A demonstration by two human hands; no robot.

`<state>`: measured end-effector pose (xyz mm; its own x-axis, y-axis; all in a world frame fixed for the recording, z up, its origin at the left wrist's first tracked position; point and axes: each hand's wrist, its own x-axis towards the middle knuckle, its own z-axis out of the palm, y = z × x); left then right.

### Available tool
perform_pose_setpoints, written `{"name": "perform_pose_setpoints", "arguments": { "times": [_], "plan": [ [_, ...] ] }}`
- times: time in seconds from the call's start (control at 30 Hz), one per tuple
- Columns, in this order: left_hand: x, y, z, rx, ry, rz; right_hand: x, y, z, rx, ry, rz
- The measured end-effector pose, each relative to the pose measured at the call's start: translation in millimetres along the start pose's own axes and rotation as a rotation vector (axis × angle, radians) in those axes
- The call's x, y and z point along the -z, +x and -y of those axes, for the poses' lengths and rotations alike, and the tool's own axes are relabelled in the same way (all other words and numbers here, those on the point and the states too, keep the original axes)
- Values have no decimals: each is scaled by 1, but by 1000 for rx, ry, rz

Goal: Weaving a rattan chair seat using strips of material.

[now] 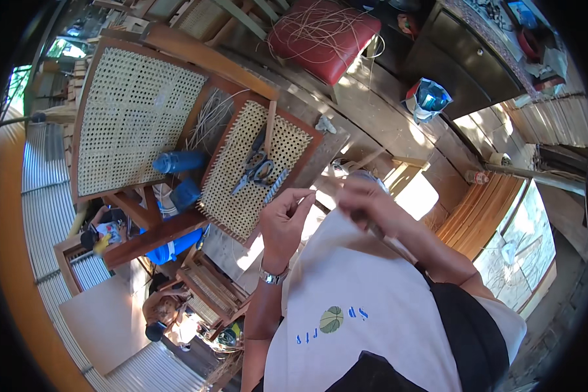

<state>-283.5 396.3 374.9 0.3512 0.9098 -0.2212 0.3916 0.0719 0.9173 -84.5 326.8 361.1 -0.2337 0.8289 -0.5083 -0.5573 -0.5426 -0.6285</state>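
Note:
My left hand (284, 225), with a metal watch at the wrist, is raised in front of my shirt. Its thumb and forefinger are pinched together on something too thin to make out. Close beside it, my right hand (372, 208) is smeared by motion, so its fingers and anything in them are unclear. Just beyond my left hand lies a wood-framed woven cane seat (232, 173). Scissors (258, 171) and a slim blue-and-white striped object (276, 185) rest on it.
Left of the seat stands a cane backrest (134, 111), near a blue bottle (176, 162) and loose cane strands (212, 117). More strands lie on a red stool (294, 49). An open foil bag (428, 101) stands by a dark cabinet (460, 55). Another person (166, 307) is at lower left.

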Motion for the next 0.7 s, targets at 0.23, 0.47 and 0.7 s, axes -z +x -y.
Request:
{"name": "perform_pose_setpoints", "arguments": {
  "times": [0.23, 0.47, 0.7],
  "plan": [
    [30, -11, -1, 69, 125, -91, 16, 5, 23, 55, 139, -79],
    [75, -29, -7, 214, -11, -153, 43, 7, 38, 205, 280, -63],
    [119, -47, 0, 258, 139, -138, 47, 3, 37, 157, 155, -90]
  ]
}}
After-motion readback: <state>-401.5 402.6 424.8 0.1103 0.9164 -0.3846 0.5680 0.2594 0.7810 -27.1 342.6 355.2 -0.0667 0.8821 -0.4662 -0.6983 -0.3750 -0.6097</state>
